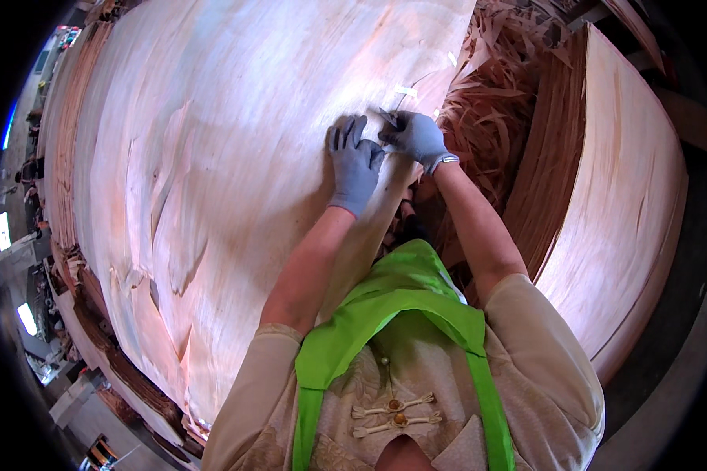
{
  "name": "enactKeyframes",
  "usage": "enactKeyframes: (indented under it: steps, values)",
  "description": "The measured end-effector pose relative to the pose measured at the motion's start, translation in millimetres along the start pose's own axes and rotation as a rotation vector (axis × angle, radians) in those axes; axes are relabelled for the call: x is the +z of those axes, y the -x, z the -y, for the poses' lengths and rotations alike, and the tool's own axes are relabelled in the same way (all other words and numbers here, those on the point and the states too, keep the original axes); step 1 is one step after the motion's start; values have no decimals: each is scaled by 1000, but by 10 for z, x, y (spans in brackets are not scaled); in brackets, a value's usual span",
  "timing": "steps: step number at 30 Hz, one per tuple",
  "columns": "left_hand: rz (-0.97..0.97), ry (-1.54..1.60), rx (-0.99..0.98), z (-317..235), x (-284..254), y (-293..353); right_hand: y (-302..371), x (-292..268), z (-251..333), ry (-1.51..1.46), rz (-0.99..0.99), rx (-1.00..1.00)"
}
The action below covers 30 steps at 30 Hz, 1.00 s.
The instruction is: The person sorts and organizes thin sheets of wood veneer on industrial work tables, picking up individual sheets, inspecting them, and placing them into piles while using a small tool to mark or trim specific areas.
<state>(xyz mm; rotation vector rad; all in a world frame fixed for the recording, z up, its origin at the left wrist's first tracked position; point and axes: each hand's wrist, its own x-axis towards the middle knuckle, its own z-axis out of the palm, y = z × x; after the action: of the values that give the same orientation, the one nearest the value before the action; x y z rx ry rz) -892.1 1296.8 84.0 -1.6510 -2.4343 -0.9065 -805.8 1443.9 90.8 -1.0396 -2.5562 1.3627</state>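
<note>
A broad, pale wood veneer sheet (275, 102) lies on top of a stack in front of me. My left hand (356, 166), in a grey glove, rests on it with the fingers laid flat. Close beside it, near the sheet's right edge, my gloved right hand (421, 140) is closed in a pinch. From its fingertips pokes a small, thin, dark blade-like piece (388, 118); its kind is unclear. Just beyond the fingers, a short white tape strip (405, 91) sticks to the veneer, next to a crack. Another small white strip (452, 59) shows at the edge.
Shredded reddish veneer scraps (487, 118) heap up beyond the sheet's right edge. A second veneer stack (616, 180) stands to the right. Torn, lifted flaps (161, 212) mark the sheet's left part. Benches and other objects fill the far left.
</note>
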Motion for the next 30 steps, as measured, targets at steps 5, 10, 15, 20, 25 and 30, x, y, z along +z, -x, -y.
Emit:
enactKeyframes:
  steps: [5,10,15,20,25,30]
  values:
    - [16,-67,-55,-49,-4,57,2,24,-16,-22,-8,40]
    - [39,-155,-164,-111,-45,-24,10,12,-5,-78,9,77]
    - [39,-112,-133,-179,-75,-20,-22,32,-39,-85,10,69]
    - [79,-71,-130,-124,-59,15,-66,-16,-5,-99,27,83]
    - [26,-48,-117,-80,-49,-23,-49,-23,-117,-243,55,63]
    - [41,-126,-147,-94,-59,-99,-26,90,-351,-416,54,12]
